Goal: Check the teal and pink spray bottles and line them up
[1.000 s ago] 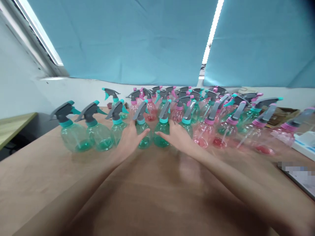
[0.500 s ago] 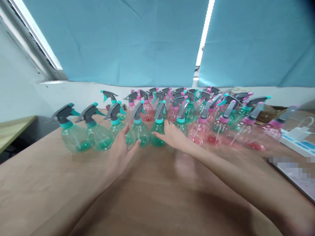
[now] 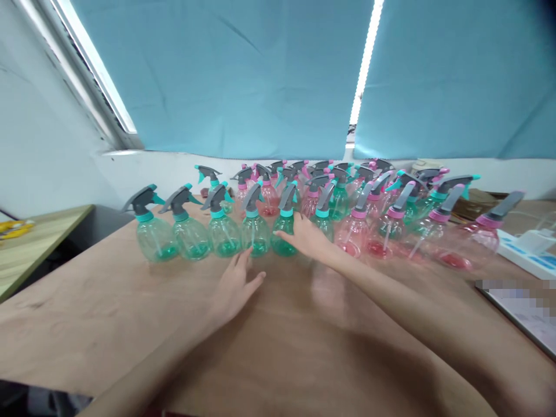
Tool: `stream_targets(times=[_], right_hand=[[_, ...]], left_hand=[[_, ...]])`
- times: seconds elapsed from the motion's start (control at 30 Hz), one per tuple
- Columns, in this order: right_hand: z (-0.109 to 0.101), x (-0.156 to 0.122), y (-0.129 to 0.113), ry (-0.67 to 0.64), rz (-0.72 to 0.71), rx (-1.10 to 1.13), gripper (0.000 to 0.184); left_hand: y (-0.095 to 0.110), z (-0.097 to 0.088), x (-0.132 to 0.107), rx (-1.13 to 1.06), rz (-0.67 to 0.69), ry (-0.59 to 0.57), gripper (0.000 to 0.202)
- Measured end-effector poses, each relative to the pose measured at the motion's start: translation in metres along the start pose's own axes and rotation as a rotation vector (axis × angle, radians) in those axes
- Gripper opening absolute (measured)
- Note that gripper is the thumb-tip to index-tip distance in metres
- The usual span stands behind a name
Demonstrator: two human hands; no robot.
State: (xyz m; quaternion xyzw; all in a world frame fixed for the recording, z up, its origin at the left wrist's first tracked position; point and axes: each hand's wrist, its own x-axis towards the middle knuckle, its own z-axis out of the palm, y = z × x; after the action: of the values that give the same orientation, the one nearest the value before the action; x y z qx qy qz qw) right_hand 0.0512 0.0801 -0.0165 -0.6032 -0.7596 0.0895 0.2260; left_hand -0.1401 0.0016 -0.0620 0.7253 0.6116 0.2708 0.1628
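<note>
My left hand (image 3: 237, 286) hovers low over the table in front of the row, thumb apart from the fingers and nothing in it. Its fingertips are close to a clear green spray bottle (image 3: 255, 231) with a turquoise collar. My right hand (image 3: 309, 236) grips a darker green spray bottle (image 3: 284, 244), its thumb across the front and its other fingers at the right side, partly hidden. Just right of that, another turquoise-collared spray bottle (image 3: 322, 217) is partly covered by this hand. All these bottles stand upright with grey trigger heads.
Green spray bottles (image 3: 191, 236) continue the front row leftward; pink ones (image 3: 354, 231) continue it rightward. Several more bottles (image 3: 340, 197) crowd behind. A white power strip (image 3: 527, 255) and a flat, partly blurred-out object (image 3: 527, 318) lie at the right. Blue curtains (image 3: 243, 75) hang behind the wooden table (image 3: 269, 359).
My left hand has drawn back from the bottles, toward me and slightly right. The right hand stays at the darker green spray bottle. The view has shifted a little left.
</note>
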Motion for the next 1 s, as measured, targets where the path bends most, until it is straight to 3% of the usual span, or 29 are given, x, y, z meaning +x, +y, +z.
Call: stream_targets(times=[0.17,0.6,0.83,1.0], right_hand=[[0.002,0.000,0.002,0.002,-0.013,0.010,0.050],[0.000,-0.007,0.005,-0.023,-0.068,0.037,0.051],[-0.011,-0.041,0.006,-0.057,-0.135,0.025,0.059],[-0.025,-0.081,0.003,-0.087,-0.202,0.015,0.046]], left_hand=[[0.003,0.007,0.001,0.019,-0.035,-0.023,0.064],[0.018,-0.008,-0.009,0.064,-0.033,-0.073,0.043],[0.041,-0.019,-0.009,-0.015,-0.015,0.010,0.042],[0.071,-0.023,-0.001,-0.203,0.040,0.047,0.063]])
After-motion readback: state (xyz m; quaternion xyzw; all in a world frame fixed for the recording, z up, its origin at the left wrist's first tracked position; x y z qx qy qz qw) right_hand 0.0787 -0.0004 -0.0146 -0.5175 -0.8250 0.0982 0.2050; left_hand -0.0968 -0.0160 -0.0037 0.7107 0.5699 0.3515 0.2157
